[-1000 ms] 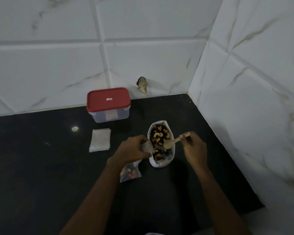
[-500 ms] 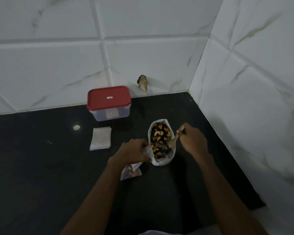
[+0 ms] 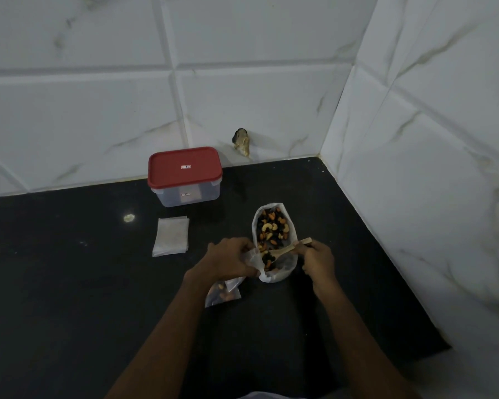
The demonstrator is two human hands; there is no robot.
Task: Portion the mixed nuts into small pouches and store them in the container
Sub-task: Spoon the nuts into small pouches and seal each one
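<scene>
Left hand (image 3: 231, 259) pinches a small clear plastic pouch (image 3: 224, 295), partly filled, beside the open white bag of mixed nuts (image 3: 272, 226). Right hand (image 3: 319, 259) grips a wooden spoon (image 3: 288, 250) dipped inside. Flat empty pouches (image 3: 170, 236) wait nearby, and the red-lidded clear plastic container (image 3: 185, 175) stands closed. Early days, I'd say.

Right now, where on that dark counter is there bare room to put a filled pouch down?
Widest bare patch: the counter left of the empty pouches and the left hand. A narrower strip runs between the nut bag and the right-hand wall. Crowded: the bag's near end, where left hand, right hand, spoon and part-filled pouch meet.
</scene>
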